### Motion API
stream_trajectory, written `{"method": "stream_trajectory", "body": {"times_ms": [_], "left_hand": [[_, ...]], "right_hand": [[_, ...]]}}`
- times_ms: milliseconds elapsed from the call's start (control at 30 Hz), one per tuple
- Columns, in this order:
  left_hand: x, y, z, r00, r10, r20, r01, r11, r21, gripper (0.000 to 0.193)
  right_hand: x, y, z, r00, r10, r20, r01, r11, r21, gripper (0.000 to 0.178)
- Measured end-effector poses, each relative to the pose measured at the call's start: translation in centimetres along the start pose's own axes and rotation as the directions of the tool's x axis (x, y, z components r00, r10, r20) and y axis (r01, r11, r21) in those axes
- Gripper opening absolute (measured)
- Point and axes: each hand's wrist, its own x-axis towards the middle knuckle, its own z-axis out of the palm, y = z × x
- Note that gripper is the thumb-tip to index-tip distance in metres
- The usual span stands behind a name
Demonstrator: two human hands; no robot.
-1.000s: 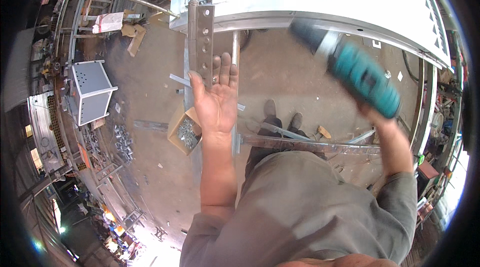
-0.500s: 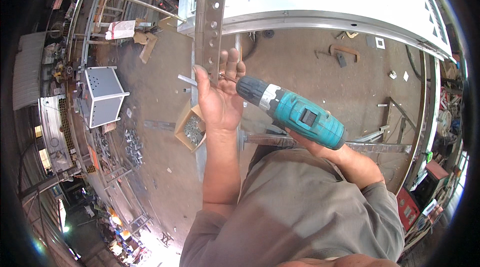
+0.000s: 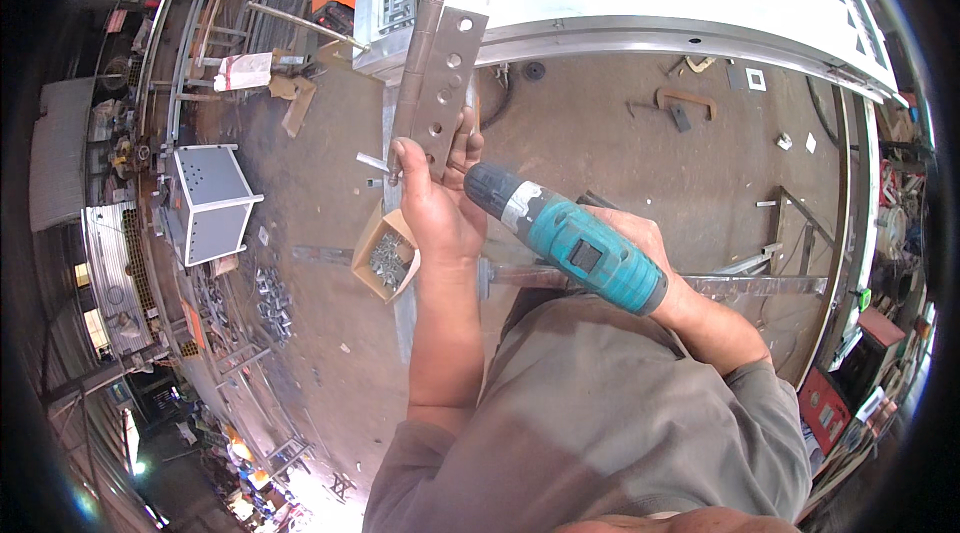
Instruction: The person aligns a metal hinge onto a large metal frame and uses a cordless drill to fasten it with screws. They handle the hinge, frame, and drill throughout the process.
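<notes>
A brown metal door hinge (image 3: 436, 93) with a row of round holes and a knobbed pin stands tilted in my left hand (image 3: 445, 208). My left thumb presses its lower end from the front, and the fingers lie behind the plate. My right hand (image 3: 635, 233) is wrapped around a teal and black cordless drill (image 3: 575, 241), mostly hidden under its body. The drill's bit (image 3: 456, 167) points left at the lower part of the hinge plate, close to my left fingers; whether it touches the hinge I cannot tell.
A cardboard box (image 3: 368, 285) of small metal fasteners sits left of my left forearm. Ahead is a large white panel with a metal frame edge (image 3: 640, 33). A grey and white box-shaped frame (image 3: 215, 203) stands at left. A rusty clamp (image 3: 690, 98) lies on the floor.
The hinge has turned, its top leaning further right and its plate facing me more. The drill has shifted slightly left and down, its rear end dropping, with my right hand showing more beside it.
</notes>
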Motion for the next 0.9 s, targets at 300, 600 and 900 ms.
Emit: {"method": "stream_trajectory", "body": {"times_ms": [300, 600, 900], "left_hand": [[-0.5, 0.5, 0.1, 0.984, -0.006, 0.180, 0.005, 1.000, 0.003, 0.069], [-1.5, 1.7, 0.3, 0.941, -0.026, 0.338, 0.135, 0.944, -0.302, 0.074], [-4.6, 2.4, -5.7, 0.984, 0.093, 0.150, -0.119, 0.978, 0.174, 0.037]], "right_hand": [[-2.2, 0.4, 1.5, 0.848, 0.488, 0.208, -0.520, 0.686, 0.509, 0.038], [-4.1, 1.4, 1.1, 0.857, 0.498, 0.132, -0.465, 0.638, 0.613, 0.040], [-4.5, 1.9, -0.4, 0.862, 0.501, -0.080, -0.149, 0.401, 0.904, 0.067]]}}
